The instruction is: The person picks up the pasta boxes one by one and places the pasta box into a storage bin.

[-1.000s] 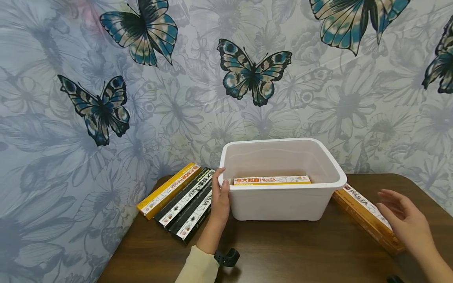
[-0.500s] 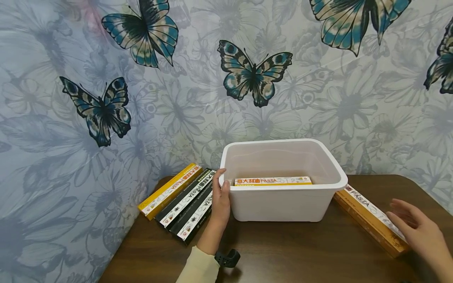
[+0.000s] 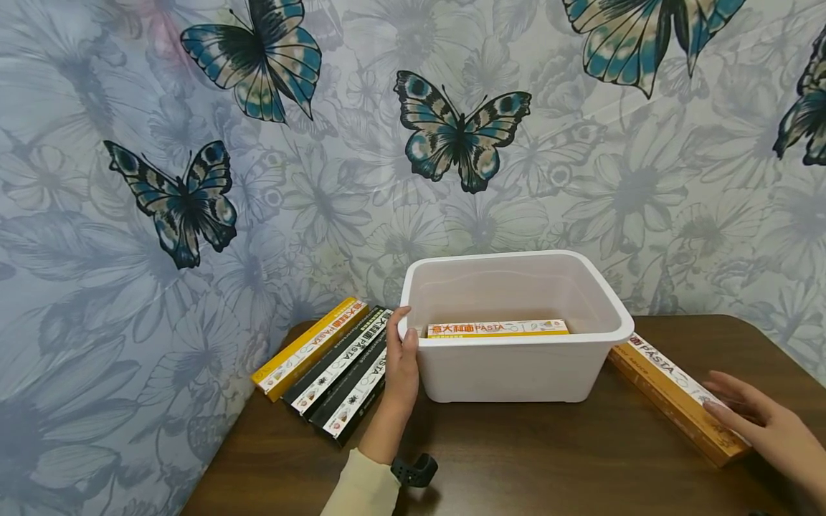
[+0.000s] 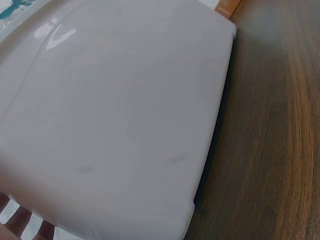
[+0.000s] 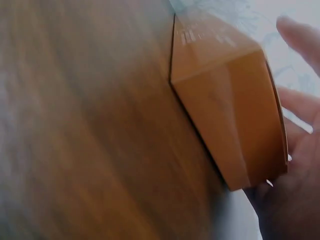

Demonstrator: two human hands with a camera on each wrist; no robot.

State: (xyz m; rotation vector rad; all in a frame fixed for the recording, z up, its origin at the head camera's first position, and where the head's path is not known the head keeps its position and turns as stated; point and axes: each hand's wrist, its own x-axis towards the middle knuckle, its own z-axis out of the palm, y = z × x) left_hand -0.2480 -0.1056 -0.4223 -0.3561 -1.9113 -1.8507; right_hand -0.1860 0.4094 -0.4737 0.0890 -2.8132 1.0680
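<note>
My left hand (image 3: 401, 365) grips the left front corner of a white plastic bin (image 3: 503, 376), with the thumb on the front. A yellow pasta box (image 3: 497, 329) lies inside, its lower part hidden by the front wall. On the right, an orange-yellow pasta box (image 3: 677, 408) lies slanted on the table, its far end next to the bin. My right hand (image 3: 764, 419) is at this box's near end, fingers spread and extended along its right side. In the right wrist view the box's orange end (image 5: 245, 115) stands close to the palm.
Left of the bin, a yellow pasta box (image 3: 310, 349) and two black pasta boxes (image 3: 353, 390) lie side by side, partly behind the left hand. The brown wooden table (image 3: 529, 459) ends against a wall covering (image 3: 361, 179) printed with butterflies and flowers.
My right hand has moved right and slightly down, coming to the near end of the orange-yellow box. The left hand and the bin have stayed in place.
</note>
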